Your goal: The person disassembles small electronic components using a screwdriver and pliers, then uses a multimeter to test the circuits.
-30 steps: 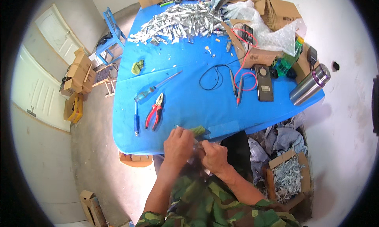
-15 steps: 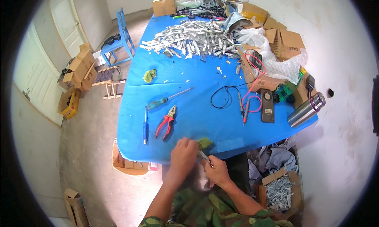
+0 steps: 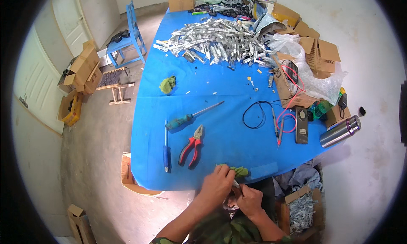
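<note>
At the near edge of the blue-covered table, both hands are close together. My left hand is closed with its fingers curled downward, touching or just in front of a crumpled green cloth; what its fingers grip is hidden. Beside it, my right hand is closed around a thin silvery piece, whose end points toward the left hand. Farther left on the table lie red-handled pliers, a screwdriver with a teal handle and a slim blue-handled screwdriver.
A large heap of silvery wrapped pieces covers the far table. Another green cloth lies mid-table. Along the right stand a meter with a round dial, test leads, a steel flask and open cardboard boxes.
The view has shifted, so the table and tools appear lower and farther right. Both hands stay together at the near edge, the right one still gripping the silvery piece.
</note>
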Demonstrator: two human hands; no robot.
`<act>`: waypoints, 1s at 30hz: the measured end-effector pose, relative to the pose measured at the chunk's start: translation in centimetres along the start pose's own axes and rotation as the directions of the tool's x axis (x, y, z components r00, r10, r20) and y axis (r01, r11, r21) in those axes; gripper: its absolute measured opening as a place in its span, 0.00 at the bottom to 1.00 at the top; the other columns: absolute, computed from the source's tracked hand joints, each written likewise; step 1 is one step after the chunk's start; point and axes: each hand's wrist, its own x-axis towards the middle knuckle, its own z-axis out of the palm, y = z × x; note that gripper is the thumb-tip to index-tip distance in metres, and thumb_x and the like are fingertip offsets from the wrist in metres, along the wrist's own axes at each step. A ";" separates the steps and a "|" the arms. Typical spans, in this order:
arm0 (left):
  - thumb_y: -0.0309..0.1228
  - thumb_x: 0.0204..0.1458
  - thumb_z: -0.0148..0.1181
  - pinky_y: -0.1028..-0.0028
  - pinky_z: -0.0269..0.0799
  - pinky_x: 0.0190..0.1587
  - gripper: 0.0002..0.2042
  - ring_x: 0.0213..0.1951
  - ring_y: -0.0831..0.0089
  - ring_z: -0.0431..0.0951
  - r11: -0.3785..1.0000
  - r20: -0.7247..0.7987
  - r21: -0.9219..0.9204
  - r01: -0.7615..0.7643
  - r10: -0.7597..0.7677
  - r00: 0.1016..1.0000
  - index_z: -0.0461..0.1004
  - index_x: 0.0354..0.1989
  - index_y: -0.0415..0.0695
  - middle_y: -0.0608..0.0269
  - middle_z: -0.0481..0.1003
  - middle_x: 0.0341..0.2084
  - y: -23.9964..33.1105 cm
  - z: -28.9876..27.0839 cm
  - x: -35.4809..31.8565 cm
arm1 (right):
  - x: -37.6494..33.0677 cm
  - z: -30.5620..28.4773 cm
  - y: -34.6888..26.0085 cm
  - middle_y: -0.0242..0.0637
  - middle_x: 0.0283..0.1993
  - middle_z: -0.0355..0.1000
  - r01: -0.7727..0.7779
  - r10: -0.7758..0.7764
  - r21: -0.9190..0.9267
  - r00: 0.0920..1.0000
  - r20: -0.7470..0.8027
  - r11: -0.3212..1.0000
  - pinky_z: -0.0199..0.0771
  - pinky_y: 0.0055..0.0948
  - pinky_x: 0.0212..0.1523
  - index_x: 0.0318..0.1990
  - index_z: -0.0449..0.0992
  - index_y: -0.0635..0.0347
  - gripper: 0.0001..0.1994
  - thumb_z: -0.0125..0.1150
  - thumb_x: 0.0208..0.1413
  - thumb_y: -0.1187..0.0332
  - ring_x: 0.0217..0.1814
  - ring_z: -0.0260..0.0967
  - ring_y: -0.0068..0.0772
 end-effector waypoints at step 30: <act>0.28 0.55 0.63 0.56 0.75 0.37 0.03 0.37 0.53 0.77 0.992 -0.128 0.099 -0.081 0.094 0.987 0.76 0.34 0.44 0.57 0.72 0.30 -1.2 0.3 1.7 | -1.0 0.4 0.1 0.45 0.22 0.74 -0.072 0.073 0.012 0.988 -0.133 0.997 0.72 0.50 0.25 0.24 0.75 0.55 0.12 0.67 0.56 0.63 0.25 0.74 0.55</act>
